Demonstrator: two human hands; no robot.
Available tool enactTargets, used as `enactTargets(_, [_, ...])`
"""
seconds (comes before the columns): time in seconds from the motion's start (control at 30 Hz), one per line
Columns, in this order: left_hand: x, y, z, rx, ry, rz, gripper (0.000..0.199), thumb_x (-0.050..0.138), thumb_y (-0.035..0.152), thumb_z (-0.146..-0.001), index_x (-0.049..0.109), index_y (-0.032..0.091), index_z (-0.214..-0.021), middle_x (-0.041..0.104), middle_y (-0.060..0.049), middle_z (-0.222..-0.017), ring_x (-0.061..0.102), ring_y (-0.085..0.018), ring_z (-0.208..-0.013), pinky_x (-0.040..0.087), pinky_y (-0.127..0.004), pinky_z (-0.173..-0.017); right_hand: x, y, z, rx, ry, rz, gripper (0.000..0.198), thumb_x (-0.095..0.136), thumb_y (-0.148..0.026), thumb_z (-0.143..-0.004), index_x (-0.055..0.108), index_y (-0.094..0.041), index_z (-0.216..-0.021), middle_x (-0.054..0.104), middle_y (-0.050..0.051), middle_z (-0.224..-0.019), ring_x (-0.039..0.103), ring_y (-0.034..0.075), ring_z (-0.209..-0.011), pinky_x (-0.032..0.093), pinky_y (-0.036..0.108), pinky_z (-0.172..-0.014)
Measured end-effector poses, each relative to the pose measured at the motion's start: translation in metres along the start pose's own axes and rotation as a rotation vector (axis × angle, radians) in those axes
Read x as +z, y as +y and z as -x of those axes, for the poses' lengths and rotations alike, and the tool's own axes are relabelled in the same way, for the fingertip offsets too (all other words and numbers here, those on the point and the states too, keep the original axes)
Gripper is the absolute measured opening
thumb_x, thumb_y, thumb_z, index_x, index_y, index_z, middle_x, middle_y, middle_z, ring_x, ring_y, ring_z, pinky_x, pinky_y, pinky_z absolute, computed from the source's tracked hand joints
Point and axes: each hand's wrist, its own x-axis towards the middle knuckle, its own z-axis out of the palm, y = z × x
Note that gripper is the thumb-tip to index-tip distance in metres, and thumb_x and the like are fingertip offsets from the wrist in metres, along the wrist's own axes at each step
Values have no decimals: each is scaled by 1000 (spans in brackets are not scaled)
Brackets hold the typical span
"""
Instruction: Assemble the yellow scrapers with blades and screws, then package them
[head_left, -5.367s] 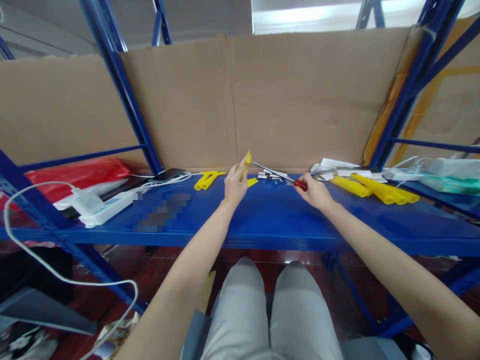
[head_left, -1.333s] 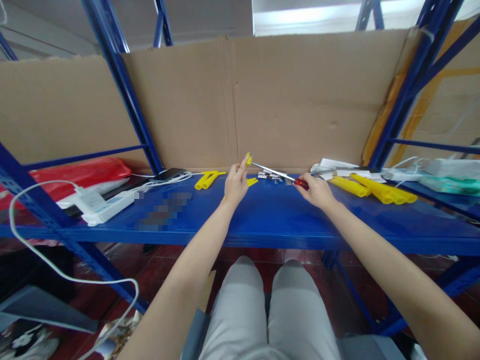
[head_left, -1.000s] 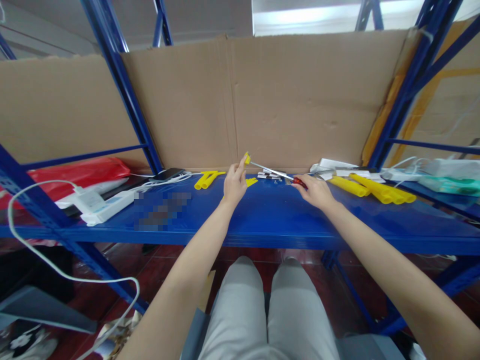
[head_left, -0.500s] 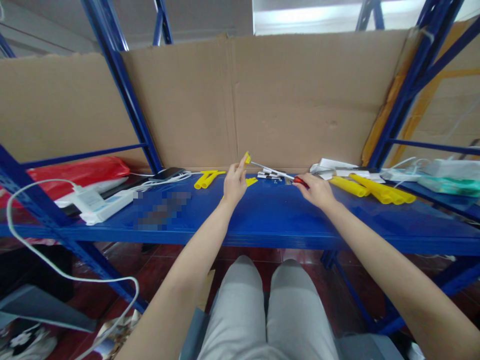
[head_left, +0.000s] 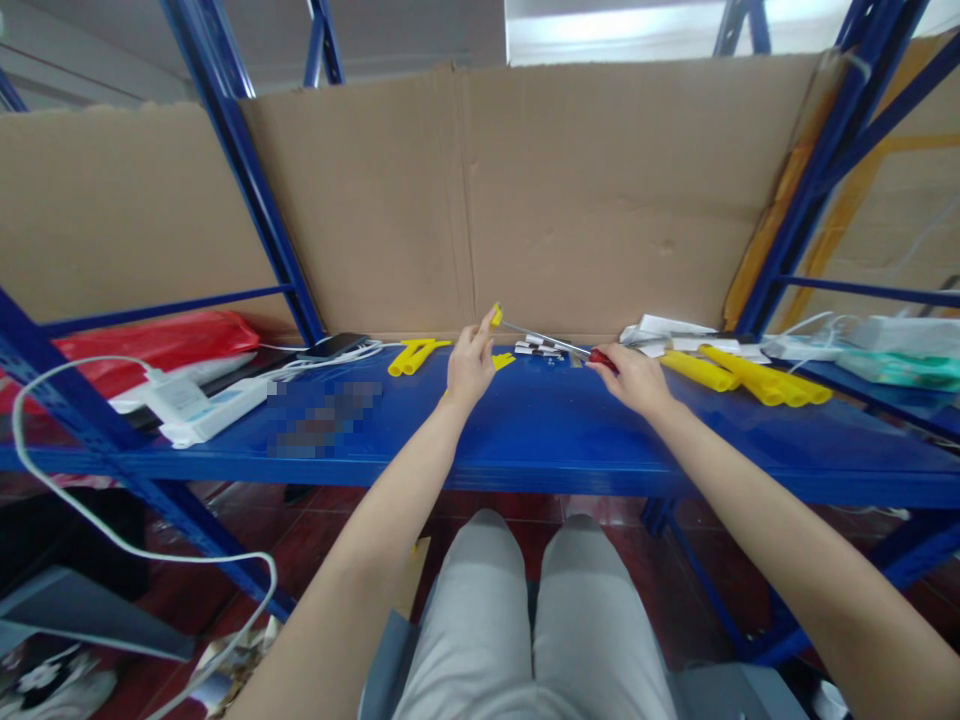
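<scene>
My left hand (head_left: 472,362) is closed on a small yellow plastic piece (head_left: 496,315), which pokes up past the fingertips. In my right hand (head_left: 634,377) is a screwdriver (head_left: 551,341) with a red handle and a long metal shaft. The shaft points left and its tip meets the yellow piece, though the exact contact is too small to make out. Under the shaft lie several small white and dark parts (head_left: 536,348) on the blue shelf (head_left: 555,430). Another flat yellow piece (head_left: 504,361) rests just right of my left hand.
Yellow tubes lie at the left (head_left: 411,358) and the right (head_left: 765,380), the latter beside white papers (head_left: 667,330). A white power strip (head_left: 217,412) with cables and a dark phone (head_left: 337,346) sit far left. A cardboard panel (head_left: 585,200) stands behind, between blue posts.
Both hands stay in nearly the same place, with the screwdriver still against the yellow piece. The right hand's grip on the handle has shifted very slightly.
</scene>
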Motion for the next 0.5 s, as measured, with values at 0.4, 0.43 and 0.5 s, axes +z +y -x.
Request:
enactTargets(0.4, [-1, 0, 0, -5, -31, 5, 48, 41, 20, -94, 40, 21, -142, 61, -10, -103, 59, -19, -94, 48, -30, -86, 6, 8, 3, -32, 51, 7, 27, 42, -42, -90, 58, -20, -86, 69, 9, -78, 66, 23, -71, 43, 29, -59])
enactTargets(0.43, [-1, 0, 1, -3, -37, 8, 48, 41, 21, -94, 39, 21, -142, 61, -10, -104, 59, -19, -94, 48, -30, -86, 5, 8, 3, -42, 56, 15, 28, 42, -42, -90, 58, -20, -86, 69, 9, -77, 65, 22, -70, 43, 28, -59])
enactTargets(0.5, [-1, -1, 1, 2, -45, 11, 48, 40, 23, -95, 38, 21, -143, 61, -11, -106, 60, -20, -94, 48, -31, -86, 4, 7, 2, -53, 58, 25, 30, 42, -44, -91, 60, -19, -88, 70, 9, -78, 66, 22, -71, 43, 28, -59])
